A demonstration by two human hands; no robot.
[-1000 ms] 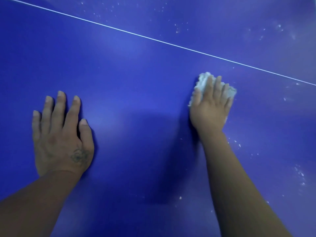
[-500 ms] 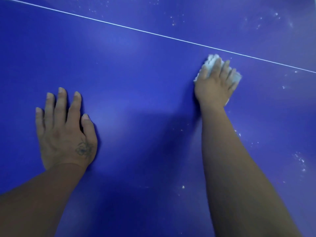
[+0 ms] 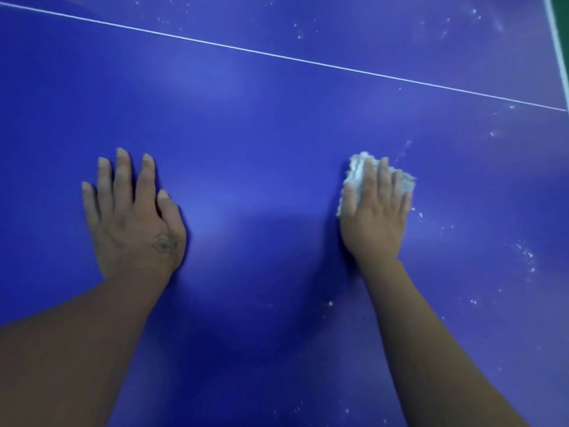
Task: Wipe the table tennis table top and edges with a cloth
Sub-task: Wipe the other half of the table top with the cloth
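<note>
A place to play table tennis.
The big blue table top (image 3: 277, 143) fills almost the whole view. 1 thin white line (image 3: 277, 55) runs across it, and a wider white stripe (image 3: 558, 41) marks its far right edge. Past that edge shows a green strip (image 3: 564, 7). White specks (image 3: 525, 252) dot the blue.

Bare forearms (image 3: 77, 349), seen from above. The left hand (image 3: 132, 229) bears a small dark circular tattoo (image 3: 164, 243) on its back, beside the thumb's base; the right hand (image 3: 374, 217) shows short nails.
</note>
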